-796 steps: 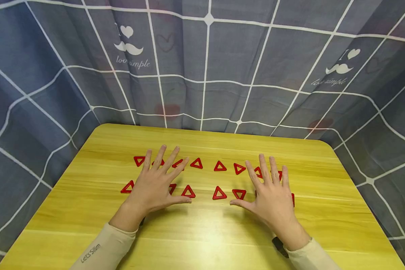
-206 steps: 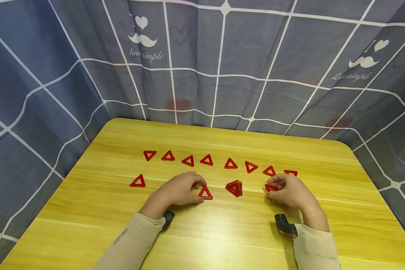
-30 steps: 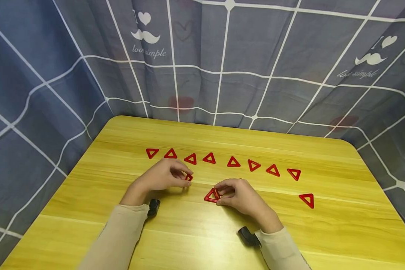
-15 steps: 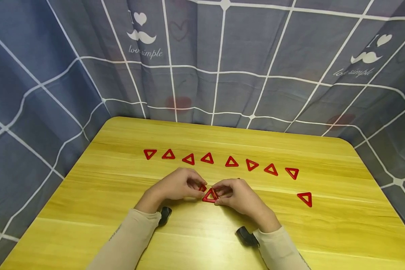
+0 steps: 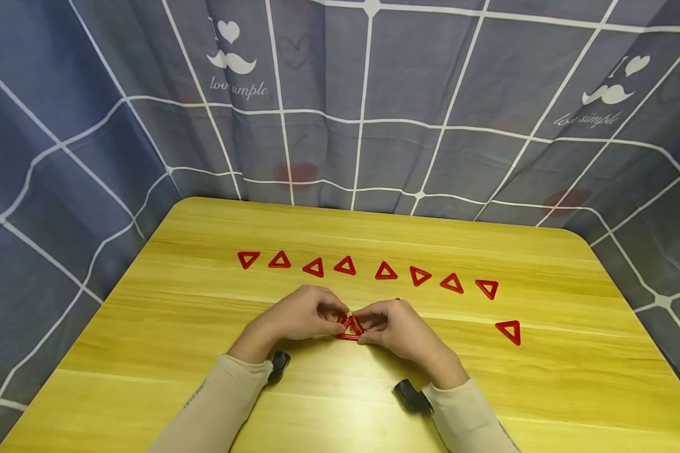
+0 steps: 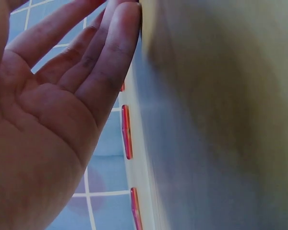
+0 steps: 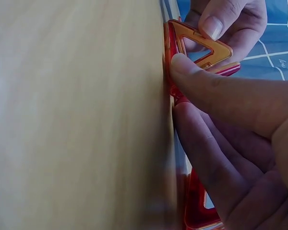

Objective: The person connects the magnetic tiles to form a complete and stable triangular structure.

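Observation:
Between my hands in the head view, a red translucent triangle tile (image 5: 348, 337) with an open middle lies flat on the table. My left hand (image 5: 297, 318) pinches a second triangle tile (image 7: 222, 50), raised on edge at the flat one's left side; its thumb presses the frame in the right wrist view. Opposite, my right hand (image 5: 405, 330) pinches a third tile (image 5: 356, 325), tilted up along the right side, thumb and fingers close to the table. The two raised tiles lean toward each other. In the left wrist view my left palm and fingers hide the held tile.
Several more red triangle tiles (image 5: 385, 271) lie in a row toward the back of the wooden table (image 5: 147, 352). Another tile (image 5: 510, 331) lies alone on the right. A grey-blue checked curtain (image 5: 328, 94) surrounds the table's back and sides.
My left hand has moved right and toward me, bringing its tile up to the flat one. My right hand stays at that tile's right side. The camera's view has shifted slightly.

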`<act>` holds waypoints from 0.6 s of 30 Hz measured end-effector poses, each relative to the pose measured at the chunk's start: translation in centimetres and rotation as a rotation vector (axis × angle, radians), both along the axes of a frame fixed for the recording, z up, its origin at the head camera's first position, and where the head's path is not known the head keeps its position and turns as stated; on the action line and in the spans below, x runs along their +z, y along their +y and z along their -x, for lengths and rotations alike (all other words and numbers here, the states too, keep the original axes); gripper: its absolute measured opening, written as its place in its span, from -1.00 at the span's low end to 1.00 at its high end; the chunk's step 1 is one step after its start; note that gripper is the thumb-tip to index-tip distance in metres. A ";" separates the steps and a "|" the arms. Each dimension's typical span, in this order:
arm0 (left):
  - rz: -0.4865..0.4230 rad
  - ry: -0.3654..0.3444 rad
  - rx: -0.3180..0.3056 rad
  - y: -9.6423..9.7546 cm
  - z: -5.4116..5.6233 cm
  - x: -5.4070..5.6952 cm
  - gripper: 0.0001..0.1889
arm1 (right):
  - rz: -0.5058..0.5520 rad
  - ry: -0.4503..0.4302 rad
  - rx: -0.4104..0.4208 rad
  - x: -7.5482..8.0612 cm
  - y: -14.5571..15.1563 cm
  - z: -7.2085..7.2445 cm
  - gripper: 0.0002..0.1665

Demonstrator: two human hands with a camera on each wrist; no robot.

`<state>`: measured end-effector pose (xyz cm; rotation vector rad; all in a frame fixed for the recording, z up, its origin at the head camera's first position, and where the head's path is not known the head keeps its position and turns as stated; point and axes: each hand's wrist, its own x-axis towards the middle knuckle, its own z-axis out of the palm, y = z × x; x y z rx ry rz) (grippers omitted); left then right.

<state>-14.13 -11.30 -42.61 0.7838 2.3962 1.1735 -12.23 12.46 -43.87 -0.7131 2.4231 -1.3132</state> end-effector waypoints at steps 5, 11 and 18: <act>0.016 0.005 -0.002 0.1 -0.1 0.0 -0.75 | 0.004 0.015 -0.003 0.1 -0.1 -0.1 -0.62; 0.008 0.012 -0.015 0.4 -0.3 0.2 -0.76 | -0.007 0.070 -0.003 0.1 -0.2 -0.1 -0.72; 0.022 0.024 -0.013 0.6 -0.3 0.2 -0.79 | -0.003 0.078 0.003 0.1 -0.1 0.0 -0.72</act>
